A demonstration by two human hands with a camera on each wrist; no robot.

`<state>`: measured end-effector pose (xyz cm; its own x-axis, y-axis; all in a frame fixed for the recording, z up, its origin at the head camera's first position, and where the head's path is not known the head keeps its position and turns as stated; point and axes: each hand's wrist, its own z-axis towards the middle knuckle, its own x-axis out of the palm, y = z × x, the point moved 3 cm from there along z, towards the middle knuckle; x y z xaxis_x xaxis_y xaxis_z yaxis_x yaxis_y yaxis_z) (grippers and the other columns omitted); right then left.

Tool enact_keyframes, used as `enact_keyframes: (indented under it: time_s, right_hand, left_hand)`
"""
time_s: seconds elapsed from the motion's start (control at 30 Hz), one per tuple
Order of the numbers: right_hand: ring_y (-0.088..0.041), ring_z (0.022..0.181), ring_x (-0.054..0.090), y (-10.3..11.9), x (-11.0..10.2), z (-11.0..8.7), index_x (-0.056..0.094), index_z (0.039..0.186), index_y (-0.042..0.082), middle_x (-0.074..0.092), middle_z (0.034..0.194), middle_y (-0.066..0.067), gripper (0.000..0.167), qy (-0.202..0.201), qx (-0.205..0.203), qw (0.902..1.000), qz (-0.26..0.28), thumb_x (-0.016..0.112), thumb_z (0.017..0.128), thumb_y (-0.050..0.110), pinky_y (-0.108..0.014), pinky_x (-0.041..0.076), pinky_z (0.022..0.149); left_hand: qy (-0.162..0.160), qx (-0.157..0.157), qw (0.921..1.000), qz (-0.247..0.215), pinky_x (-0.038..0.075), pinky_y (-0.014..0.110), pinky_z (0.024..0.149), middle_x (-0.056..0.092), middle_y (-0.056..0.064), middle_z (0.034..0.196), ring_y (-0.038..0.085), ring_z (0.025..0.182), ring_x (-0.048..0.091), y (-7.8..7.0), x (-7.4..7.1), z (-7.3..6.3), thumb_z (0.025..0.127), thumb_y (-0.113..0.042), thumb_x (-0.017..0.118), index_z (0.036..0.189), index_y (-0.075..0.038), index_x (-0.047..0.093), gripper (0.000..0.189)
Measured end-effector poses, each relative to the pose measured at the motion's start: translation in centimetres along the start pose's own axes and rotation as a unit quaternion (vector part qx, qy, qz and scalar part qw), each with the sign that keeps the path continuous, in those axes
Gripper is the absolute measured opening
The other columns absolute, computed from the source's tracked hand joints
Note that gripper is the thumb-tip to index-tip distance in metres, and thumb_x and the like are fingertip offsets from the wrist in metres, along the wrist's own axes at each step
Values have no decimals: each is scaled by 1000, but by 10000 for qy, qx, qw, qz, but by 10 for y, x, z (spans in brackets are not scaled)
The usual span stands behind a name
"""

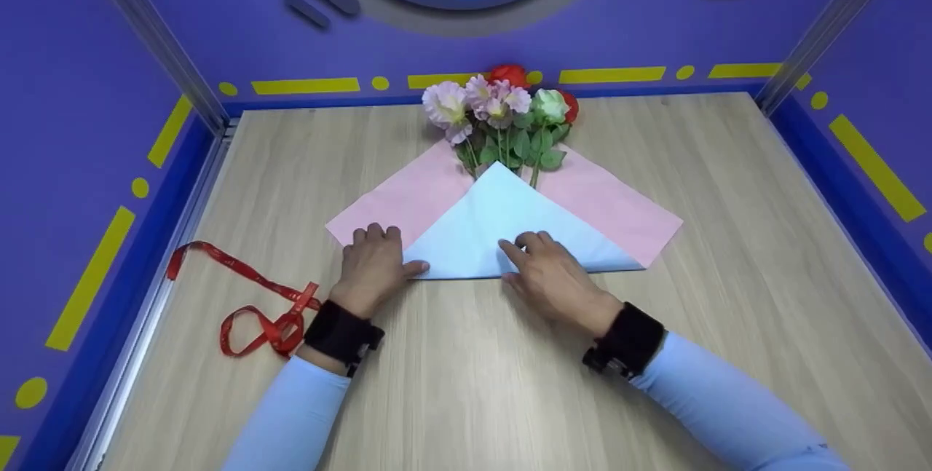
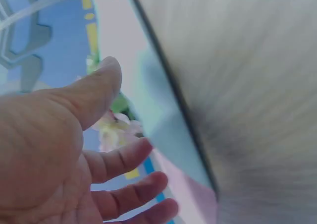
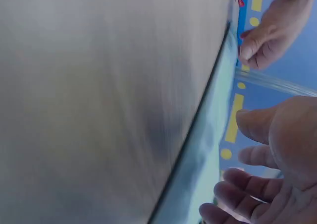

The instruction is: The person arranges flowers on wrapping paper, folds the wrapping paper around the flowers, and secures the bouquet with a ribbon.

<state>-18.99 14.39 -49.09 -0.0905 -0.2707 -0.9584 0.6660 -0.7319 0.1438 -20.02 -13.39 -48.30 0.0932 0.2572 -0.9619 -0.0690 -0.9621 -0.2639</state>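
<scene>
A sheet of wrapping paper, pink on one face and light blue on the other, lies folded with its blue flap (image 1: pixel 510 216) up as a triangle over the pink part (image 1: pixel 611 205). Flower stems run under the flap's tip. Above them show pale purple blossoms (image 1: pixel 445 103), a whitish-green rose (image 1: pixel 550 105) and a red rose (image 1: pixel 510 76). My left hand (image 1: pixel 371 267) rests at the left corner of the fold, its thumb by the front crease. Over the flap, right of its middle, my right hand (image 1: pixel 550 278) touches the paper with loosely bent fingers.
A red ribbon (image 1: pixel 240 265) lies in loops on the wooden table (image 1: pixel 466 398), left of my left wrist. Blue-purple panels (image 1: pixel 218 20) wall the table at the back and sides. Dark wrist straps (image 1: pixel 632 340) sit on both arms.
</scene>
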Motion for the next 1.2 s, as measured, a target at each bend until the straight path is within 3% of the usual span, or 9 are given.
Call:
enact_keyframes:
  time_s: [0.2,0.47,0.73,0.97,1.2]
  right_hand:
    - [-36,95,61,4,17,14,60,146,2,65,112,-20,54,141,-15,9999,68,73,100,28,-47,56,78]
    - [-36,100,59,3,25,15,59,148,3,64,119,-21,56,426,-31,9991,5,73,100,29,-49,56,79]
    - [-36,101,59,3,24,15,60,147,4,64,119,-19,55,395,-22,9992,-44,74,99,28,-48,56,80]
    - [-36,99,59,3,25,15,62,145,1,63,117,-20,55,301,-56,9995,4,75,98,27,-49,55,78]
    - [-36,101,59,3,24,14,60,146,1,63,118,-20,56,353,-12,9994,-6,76,98,25,-50,55,79]
  left_hand:
    - [226,-361,9990,-92,49,61,92,57,28,115,44,113,51,15,2,13,82,-50,89,127,10,60,80]
    - [553,-715,9953,-352,46,65,98,53,32,127,48,122,47,34,-3,21,78,-43,91,137,10,53,88]
    - [461,-1109,9913,-538,45,65,101,46,39,134,53,127,43,58,-17,36,87,-48,82,146,17,41,97]
    - [702,-1530,9811,-955,43,66,107,43,41,141,55,134,40,76,-21,46,91,-44,78,151,19,35,96]
    - [946,-1732,9729,-1209,44,62,111,47,40,144,55,137,45,81,-19,52,93,-38,77,153,17,33,93]
